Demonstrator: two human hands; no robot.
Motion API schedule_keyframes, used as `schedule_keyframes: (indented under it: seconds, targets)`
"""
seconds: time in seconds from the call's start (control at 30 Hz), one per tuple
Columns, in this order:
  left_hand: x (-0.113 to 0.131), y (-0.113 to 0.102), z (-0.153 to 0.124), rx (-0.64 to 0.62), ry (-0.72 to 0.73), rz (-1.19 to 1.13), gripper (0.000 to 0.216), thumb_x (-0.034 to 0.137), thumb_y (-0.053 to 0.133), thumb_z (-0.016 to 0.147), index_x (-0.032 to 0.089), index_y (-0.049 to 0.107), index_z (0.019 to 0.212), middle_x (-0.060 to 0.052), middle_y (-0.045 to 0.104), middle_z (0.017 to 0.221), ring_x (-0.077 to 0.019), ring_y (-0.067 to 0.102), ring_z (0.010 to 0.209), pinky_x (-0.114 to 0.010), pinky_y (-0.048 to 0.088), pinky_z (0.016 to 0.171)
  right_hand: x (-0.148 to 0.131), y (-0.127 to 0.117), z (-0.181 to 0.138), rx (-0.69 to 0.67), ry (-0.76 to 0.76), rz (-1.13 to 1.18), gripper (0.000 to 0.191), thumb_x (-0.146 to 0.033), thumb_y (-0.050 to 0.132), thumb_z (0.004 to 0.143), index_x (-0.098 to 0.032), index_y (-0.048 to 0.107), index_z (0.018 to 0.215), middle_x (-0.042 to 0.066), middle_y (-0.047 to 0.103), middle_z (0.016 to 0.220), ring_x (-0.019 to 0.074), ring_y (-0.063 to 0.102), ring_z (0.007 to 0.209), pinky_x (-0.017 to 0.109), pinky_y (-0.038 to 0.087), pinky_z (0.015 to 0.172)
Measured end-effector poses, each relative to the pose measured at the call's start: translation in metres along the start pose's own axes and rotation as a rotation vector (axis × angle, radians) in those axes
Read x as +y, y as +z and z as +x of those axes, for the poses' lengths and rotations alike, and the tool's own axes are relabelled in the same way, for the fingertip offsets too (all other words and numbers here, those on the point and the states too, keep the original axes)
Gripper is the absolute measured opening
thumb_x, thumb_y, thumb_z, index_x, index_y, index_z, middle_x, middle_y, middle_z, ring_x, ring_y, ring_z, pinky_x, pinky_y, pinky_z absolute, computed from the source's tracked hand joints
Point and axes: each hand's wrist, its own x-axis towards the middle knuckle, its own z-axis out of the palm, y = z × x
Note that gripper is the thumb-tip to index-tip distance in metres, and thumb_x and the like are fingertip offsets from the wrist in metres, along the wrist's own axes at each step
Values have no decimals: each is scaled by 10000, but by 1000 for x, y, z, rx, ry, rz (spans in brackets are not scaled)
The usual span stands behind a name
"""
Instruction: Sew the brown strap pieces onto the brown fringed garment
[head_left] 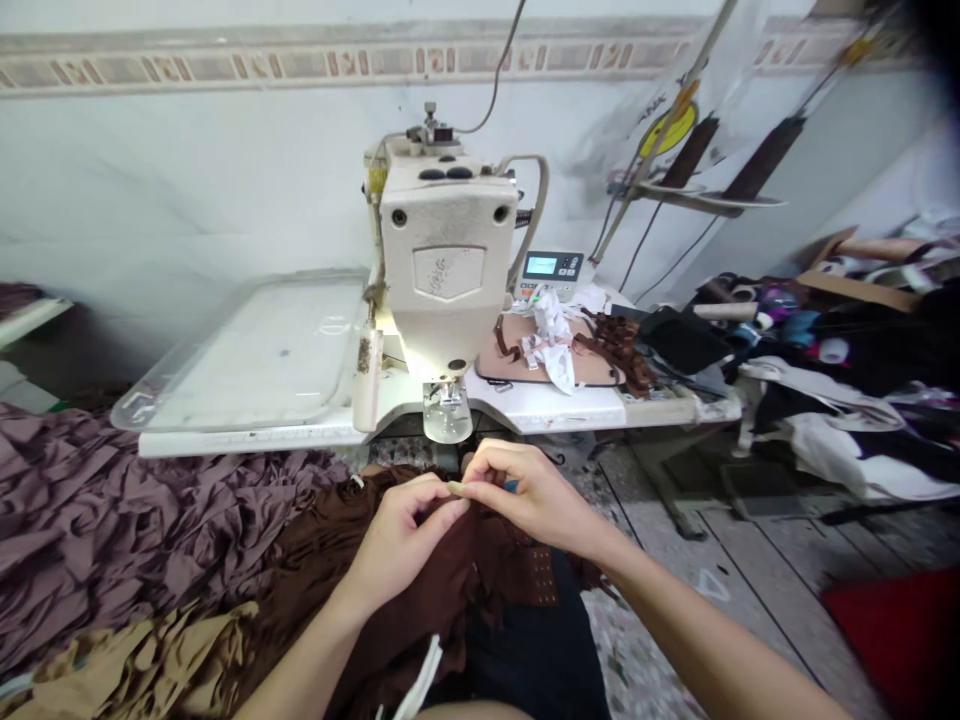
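Counts around one sewing machine point(450, 240).
Below it, two hands point(394, 540); to its right, one control panel point(553, 268), two thread cones point(765, 158).

One head-worn camera looks forward and steeply down over the wearer's lap point(574, 640), which lies nearest at six o'clock. The left hand point(409, 535) and right hand point(525, 490) show close up, just below centre. The sewing machine point(450, 220) stands farther off at twelve, the wall point(187, 170) behind it.
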Motion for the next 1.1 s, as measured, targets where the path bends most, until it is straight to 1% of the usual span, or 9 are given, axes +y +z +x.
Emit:
schedule_keyframes:
  seconds: [0.17, 0.23, 0.3, 0.37, 0.43, 0.6, 0.77, 0.97, 1.1]
  targets:
    - [9, -7, 12, 208, 107, 164, 160, 302, 651, 1044, 212, 779, 1010, -22, 731, 917, -169, 683, 828, -251, 518, 759, -13, -1, 27, 149, -79, -173, 312, -432, 658, 1070, -227, 724, 844, 34, 682, 833, 193, 615, 753, 315, 434, 668]
    - [8, -7, 13, 363, 232, 326, 134, 245, 656, 1044, 209, 761, 1120, -41, 735, 991, -174, 703, 878, -253, 544, 779, -9, 0, 35, 210, -78, -225, 285, -391, 671, 1061, -227, 722, 833, 39, 685, 843, 194, 615, 748, 322, 439, 672]
    - [5, -6, 12, 472, 430, 561, 244, 186, 668, 1034, 192, 722, 1272, -87, 740, 1123, -210, 709, 1017, -292, 568, 899, -1, 2, 42, 247, -58, -221, 256, -355, 699, 1035, -227, 737, 817, 38, 681, 842, 188, 615, 729, 319, 448, 660]
    - [3, -4, 11, 443, 615, 792, 390, 167, 680, 1027, 170, 660, 1416, -127, 736, 1283, -261, 679, 1163, -364, 554, 1035, 10, 5, 47, 272, -7, -135, 243, -355, 738, 995, -223, 756, 793, 30, 667, 814, 177, 602, 689, 307, 448, 620]
    - [2, -1, 11, 358, 702, 958, 448, 201, 681, 1032, 138, 623, 1472, -139, 722, 1387, -299, 652, 1225, -405, 548, 1073, 20, 8, 51, 298, 58, 6, 248, -392, 780, 950, -217, 772, 774, 22, 656, 779, 170, 587, 662, 300, 444, 593]
    - [5, 7, 14, 347, 692, 1103, 443, 267, 637, 1063, 67, 619, 1457, -167, 722, 1403, -321, 664, 1231, -422, 584, 1022, 33, 17, 52, 367, 209, 395, 360, -516, 904, 813, -188, 771, 884, 35, 740, 839, 186, 640, 736, 306, 511, 689]
    - [5, 12, 19, 391, 679, 1133, 412, 279, 630, 1067, 70, 638, 1422, -174, 736, 1366, -327, 679, 1228, -424, 601, 1008, 44, 33, 33, 505, 275, 490, 442, -635, 774, 920, -198, 738, 971, 37, 745, 901, 205, 674, 838, 316, 554, 800]
    - [3, 19, 28, 442, 669, 1129, 421, 284, 612, 1074, 63, 619, 1432, -203, 731, 1344, -337, 680, 1226, -455, 632, 980, 54, 45, 9, 362, 296, 515, 547, -752, 678, 938, -229, 813, 1027, 83, 783, 1053, 298, 682, 1105, 403, 550, 1011]
    - [3, 18, 36, 432, 643, 1125, 432, 289, 616, 1067, 21, 620, 1406, -221, 718, 1339, -362, 671, 1211, -481, 641, 969, 53, 44, 7, 327, 250, 549, 440, -633, 680, 1000, -210, 800, 976, 37, 731, 927, 239, 640, 934, 326, 526, 865]
